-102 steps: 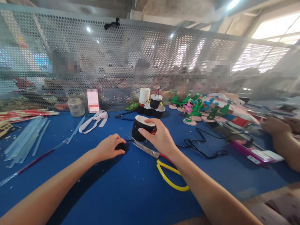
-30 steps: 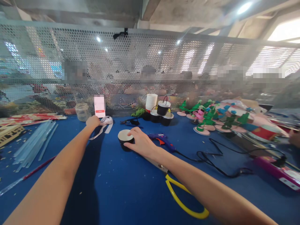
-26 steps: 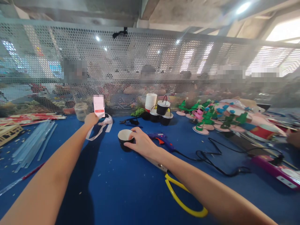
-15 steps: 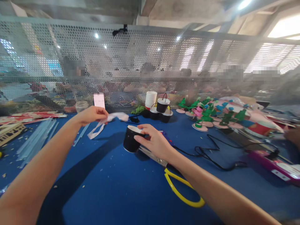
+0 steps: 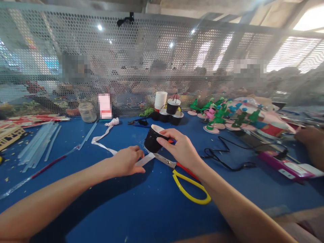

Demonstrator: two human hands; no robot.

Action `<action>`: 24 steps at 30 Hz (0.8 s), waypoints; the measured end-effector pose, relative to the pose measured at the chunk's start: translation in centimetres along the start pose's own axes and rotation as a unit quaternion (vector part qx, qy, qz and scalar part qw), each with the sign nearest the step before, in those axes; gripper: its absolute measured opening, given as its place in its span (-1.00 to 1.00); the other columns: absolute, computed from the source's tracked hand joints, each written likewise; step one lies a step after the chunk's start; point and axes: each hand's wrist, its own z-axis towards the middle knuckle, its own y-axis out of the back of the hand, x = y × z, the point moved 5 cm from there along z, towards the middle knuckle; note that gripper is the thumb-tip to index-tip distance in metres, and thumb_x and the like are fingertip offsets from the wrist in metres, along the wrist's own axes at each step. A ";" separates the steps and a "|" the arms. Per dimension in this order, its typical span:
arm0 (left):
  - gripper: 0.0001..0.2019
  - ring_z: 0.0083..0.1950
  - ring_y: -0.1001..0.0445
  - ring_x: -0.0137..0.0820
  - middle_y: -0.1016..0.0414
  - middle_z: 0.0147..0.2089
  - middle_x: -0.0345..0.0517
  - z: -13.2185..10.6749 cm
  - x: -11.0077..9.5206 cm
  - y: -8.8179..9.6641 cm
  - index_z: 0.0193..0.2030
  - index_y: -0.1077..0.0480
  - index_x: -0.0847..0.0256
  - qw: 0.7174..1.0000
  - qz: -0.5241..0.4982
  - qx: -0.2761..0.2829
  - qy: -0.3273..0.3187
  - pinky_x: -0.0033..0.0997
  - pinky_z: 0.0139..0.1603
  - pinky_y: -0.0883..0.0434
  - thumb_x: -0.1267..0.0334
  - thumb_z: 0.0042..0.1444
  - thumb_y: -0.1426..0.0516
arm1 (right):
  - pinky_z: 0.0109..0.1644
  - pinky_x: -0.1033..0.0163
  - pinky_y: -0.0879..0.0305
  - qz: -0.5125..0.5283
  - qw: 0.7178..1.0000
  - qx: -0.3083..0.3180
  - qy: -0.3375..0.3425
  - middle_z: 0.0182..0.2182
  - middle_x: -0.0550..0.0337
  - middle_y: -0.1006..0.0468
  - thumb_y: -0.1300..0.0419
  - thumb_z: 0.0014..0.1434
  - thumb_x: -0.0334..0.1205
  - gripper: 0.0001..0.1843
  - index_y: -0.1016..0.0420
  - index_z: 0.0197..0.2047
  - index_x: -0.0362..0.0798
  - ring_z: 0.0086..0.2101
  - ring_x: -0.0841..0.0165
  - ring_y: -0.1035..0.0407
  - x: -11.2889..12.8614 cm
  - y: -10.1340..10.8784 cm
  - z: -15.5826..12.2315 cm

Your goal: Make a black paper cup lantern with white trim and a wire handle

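Note:
My right hand (image 5: 181, 149) grips a black paper cup (image 5: 152, 140) with a white inside, holding it tilted just above the blue table (image 5: 131, 202). My left hand (image 5: 126, 161) is closed on one end of a long white ribbon (image 5: 104, 136); the ribbon trails back and left across the table towards the mesh screen. The ribbon's held end pokes out towards the base of the cup. Yellow-handled scissors (image 5: 182, 177) lie shut on the table right under my right wrist.
A stack of white cups (image 5: 161, 100) and black cups with handles (image 5: 173, 106) stand by the mesh screen (image 5: 152, 67). Green and pink foam figures (image 5: 220, 118) sit at right, with a black cable (image 5: 225, 153), another person's hand (image 5: 310, 141), glue sticks (image 5: 37, 143) and a jar (image 5: 87, 112).
My left hand reached to the ribbon by the screen, picked it up and pulled its end back next to the cup. My right hand lifted and tilted the cup.

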 end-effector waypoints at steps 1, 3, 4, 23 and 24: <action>-0.63 -0.10 -0.39 -0.13 -0.37 -0.10 0.17 0.2 -0.5 -0.7 -0.10 -0.33 0.36 1.000 0.027 0.006 -0.004 -0.25 -0.17 -0.34 0.19 -0.05 -0.12 | -0.16 0.13 -0.26 -0.003 1.000 -0.008 0.005 -0.30 0.06 -0.46 -0.13 0.01 -0.16 -0.83 -0.33 -0.50 -0.06 -0.27 0.29 -0.35 -0.1 0.0 -0.1; -0.77 -0.14 -0.41 -0.13 -0.39 -0.15 0.17 0.5 -1.0 -1.8 -0.21 -0.36 0.35 0.998 0.054 0.024 -0.006 -0.23 -0.19 -0.35 0.31 -0.01 -0.06 | -0.13 0.10 -0.25 -0.012 1.000 -0.026 0.012 -0.29 0.06 -0.46 -0.14 0.01 -0.16 -0.83 -0.32 -0.50 -0.06 -0.25 0.27 -0.34 -0.4 0.2 -0.2; -0.81 -0.16 -0.42 -0.13 -0.40 -0.18 0.17 0.6 -1.1 -2.1 -0.25 -0.37 0.35 0.998 0.062 0.029 -0.003 -0.22 -0.21 -0.35 0.38 0.01 -0.01 | -0.12 0.09 -0.24 -0.014 0.999 -0.031 0.015 -0.29 0.06 -0.45 -0.14 0.01 -0.16 -0.83 -0.31 -0.50 -0.05 -0.24 0.27 -0.34 -0.5 0.2 -0.3; -0.77 -0.31 -0.35 -0.46 -0.39 -0.31 -0.15 -1.8 -2.4 2.3 -0.37 -0.43 0.24 0.963 -0.243 0.057 -0.105 -0.53 -0.26 -0.25 0.31 0.08 0.05 | -0.16 0.20 -0.26 -0.019 0.999 0.031 0.022 -0.32 0.10 -0.49 -0.15 0.02 -0.25 -0.92 -0.34 -0.46 -0.06 -0.27 0.32 -0.36 -0.6 -1.9 -1.1; -0.77 -0.33 -0.35 -0.46 -0.40 -0.33 -0.15 -2.0 -2.4 2.6 -0.39 -0.44 0.24 0.965 -0.234 0.054 -0.102 -0.53 -0.28 -0.25 0.32 0.08 0.04 | -0.17 0.21 -0.26 -0.013 0.999 0.042 0.024 -0.32 0.10 -0.49 -0.14 0.02 -0.25 -0.92 -0.35 -0.46 -0.06 -0.27 0.33 -0.36 -0.4 -2.1 -1.3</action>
